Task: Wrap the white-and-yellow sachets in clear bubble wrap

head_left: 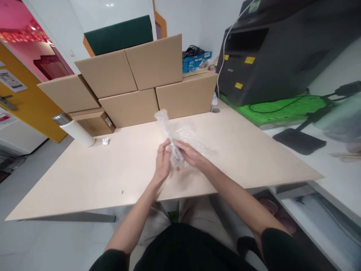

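Both of my hands are together over the front middle of the table. Between them is a strip of clear bubble wrap (176, 153), bunched lengthwise, its upper end standing up toward the boxes. My left hand (163, 158) pinches it from the left with curled fingers. From the right, my right hand (189, 152) grips the same piece, thumb and fingers closed on it. Something faintly bluish shows inside the plastic, too blurred to name. Behind my right hand, more clear plastic wrap (186, 132) lies loosely on the table.
Cardboard boxes (128, 109) are stacked along the table's (135, 169) back edge, a dark green roll (120, 35) on top. A white bottle (77, 131) and a crumpled scrap (105, 141) are at the left. A dark printer (270, 56) stands back right.
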`<state>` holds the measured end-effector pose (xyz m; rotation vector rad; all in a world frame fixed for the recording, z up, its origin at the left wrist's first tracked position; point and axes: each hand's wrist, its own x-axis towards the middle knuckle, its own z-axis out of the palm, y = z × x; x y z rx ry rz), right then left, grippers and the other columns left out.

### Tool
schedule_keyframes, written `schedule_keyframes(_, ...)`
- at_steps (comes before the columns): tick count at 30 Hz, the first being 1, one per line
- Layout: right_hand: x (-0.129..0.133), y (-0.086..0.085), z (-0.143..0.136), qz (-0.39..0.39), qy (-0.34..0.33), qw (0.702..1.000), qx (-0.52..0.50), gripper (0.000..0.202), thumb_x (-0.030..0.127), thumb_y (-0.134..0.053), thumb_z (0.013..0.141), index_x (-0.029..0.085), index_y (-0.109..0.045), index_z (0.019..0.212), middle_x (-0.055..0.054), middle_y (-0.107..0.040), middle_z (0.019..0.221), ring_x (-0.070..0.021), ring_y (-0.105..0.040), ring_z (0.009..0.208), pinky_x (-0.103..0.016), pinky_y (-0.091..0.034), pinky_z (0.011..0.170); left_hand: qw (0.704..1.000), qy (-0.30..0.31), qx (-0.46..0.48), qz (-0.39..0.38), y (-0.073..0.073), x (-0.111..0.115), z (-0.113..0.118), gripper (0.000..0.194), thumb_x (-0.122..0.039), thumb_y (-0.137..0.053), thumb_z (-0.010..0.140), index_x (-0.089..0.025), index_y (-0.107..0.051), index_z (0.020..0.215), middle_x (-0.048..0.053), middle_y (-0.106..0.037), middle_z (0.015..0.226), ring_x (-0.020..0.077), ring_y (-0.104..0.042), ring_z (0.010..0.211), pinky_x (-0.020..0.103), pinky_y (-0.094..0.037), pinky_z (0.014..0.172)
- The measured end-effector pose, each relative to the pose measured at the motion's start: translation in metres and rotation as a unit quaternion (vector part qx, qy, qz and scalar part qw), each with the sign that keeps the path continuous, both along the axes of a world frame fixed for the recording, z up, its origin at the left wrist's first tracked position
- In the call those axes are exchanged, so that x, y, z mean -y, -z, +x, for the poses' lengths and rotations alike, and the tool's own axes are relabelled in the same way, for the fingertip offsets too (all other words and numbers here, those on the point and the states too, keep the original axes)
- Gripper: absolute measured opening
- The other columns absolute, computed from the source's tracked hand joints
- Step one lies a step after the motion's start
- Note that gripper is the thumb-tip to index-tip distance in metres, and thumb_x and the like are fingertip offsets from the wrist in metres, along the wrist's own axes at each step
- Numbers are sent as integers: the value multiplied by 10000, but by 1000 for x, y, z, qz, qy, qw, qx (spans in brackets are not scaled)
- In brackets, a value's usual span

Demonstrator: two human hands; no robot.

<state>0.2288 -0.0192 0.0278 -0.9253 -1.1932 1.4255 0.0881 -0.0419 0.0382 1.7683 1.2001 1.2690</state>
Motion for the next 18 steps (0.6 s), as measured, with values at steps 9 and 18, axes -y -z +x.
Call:
schedule_keyframes(9,-7,7,85,162,270,876,365,262,280,-591,807,196,-722,1018,-115,-677,1206,-272,-563,1196,-449,-372,1066,933,48,-357,-5,28,-19,64,495,-379,-439,946,-287,-486,1430,49,-300,1617,360,-211,1489,565,-221,1149)
schedule_keyframes(18,-56,3,69,-85,225,931,273,445,345,-827,625,117,-660,969,-131,-709,999,-287,-613,1040,-362,-468,877,918,37,-395,16,38,-21,73,513,-365,-470,940,-265,-476,1443,86,-319,1605,370,-218,1485,550,-214,1151)
